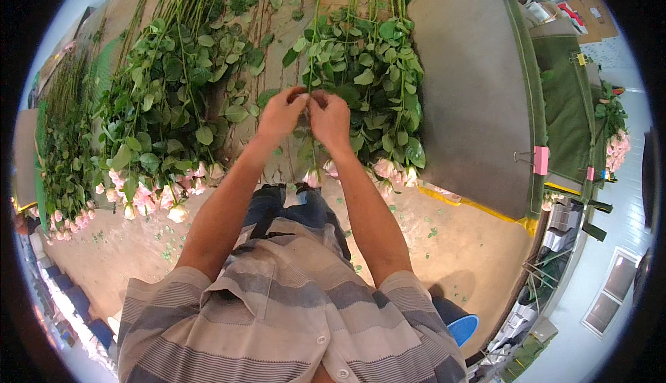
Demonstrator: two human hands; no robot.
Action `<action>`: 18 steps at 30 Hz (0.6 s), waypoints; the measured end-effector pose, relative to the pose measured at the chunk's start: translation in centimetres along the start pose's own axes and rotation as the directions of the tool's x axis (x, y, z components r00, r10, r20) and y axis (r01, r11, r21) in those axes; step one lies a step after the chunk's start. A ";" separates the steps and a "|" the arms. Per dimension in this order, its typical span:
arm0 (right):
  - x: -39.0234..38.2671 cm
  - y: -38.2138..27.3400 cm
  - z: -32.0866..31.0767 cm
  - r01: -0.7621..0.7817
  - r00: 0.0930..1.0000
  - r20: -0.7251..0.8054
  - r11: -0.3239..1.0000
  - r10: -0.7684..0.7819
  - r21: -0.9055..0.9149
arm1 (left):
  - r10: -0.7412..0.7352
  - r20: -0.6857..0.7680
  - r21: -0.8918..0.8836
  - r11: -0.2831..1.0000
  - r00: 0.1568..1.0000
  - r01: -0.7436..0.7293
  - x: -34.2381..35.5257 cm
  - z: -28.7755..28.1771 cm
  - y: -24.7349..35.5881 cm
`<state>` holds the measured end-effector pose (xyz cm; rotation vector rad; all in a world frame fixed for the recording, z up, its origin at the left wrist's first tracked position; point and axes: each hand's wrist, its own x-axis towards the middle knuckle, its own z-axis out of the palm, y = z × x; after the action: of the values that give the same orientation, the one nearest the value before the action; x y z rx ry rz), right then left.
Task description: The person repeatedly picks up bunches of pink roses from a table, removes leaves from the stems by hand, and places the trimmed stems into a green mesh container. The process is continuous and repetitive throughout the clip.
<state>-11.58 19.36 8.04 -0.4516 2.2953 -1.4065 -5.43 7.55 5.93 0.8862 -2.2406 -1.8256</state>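
My left hand (280,115) and my right hand (331,118) meet over the near edge of the worktable, fingers closed in a pinch around one rose stem. This rose (312,177) lies with its pale pink bloom toward me, between my forearms, and its stem runs away up the table. My fingertips partly hide the spot being gripped. Just right of my hands lies a leafy pile of roses (381,64), blooms hanging over the edge. To the left spreads a larger pile of roses (163,84), its pink and cream heads also facing me.
More roses (66,126) lie at the far left by green netting. A grey upright panel (475,84) with a green border and clips bounds the right side. Cut leaves litter the floor (444,251). A blue-rimmed bucket (461,326) stands near my right side.
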 end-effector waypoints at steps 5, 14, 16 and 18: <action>0.6 1.3 -0.8 0.055 0.998 0.043 0.966 -0.046 -0.254 | -0.173 0.023 0.019 0.985 0.985 0.172 1.5 2.6 -1.4; 1.8 3.6 -6.4 -0.096 0.959 -0.282 0.899 -0.031 -0.426 | -0.081 -0.037 0.276 0.957 0.996 0.088 2.4 5.3 -4.2; 2.8 3.8 -6.0 -0.182 0.975 -0.191 0.900 0.113 -0.396 | -0.062 -0.072 0.294 0.953 0.995 0.080 2.8 5.4 -4.7; 3.1 4.2 -6.0 -0.281 0.959 -0.140 0.881 0.245 -0.380 | -0.086 -0.117 0.273 0.955 0.989 0.115 1.4 5.4 -3.9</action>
<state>-17.51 24.29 6.12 -0.1805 2.6040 -0.8441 -7.54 11.14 0.54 1.1327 -2.4665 -1.4812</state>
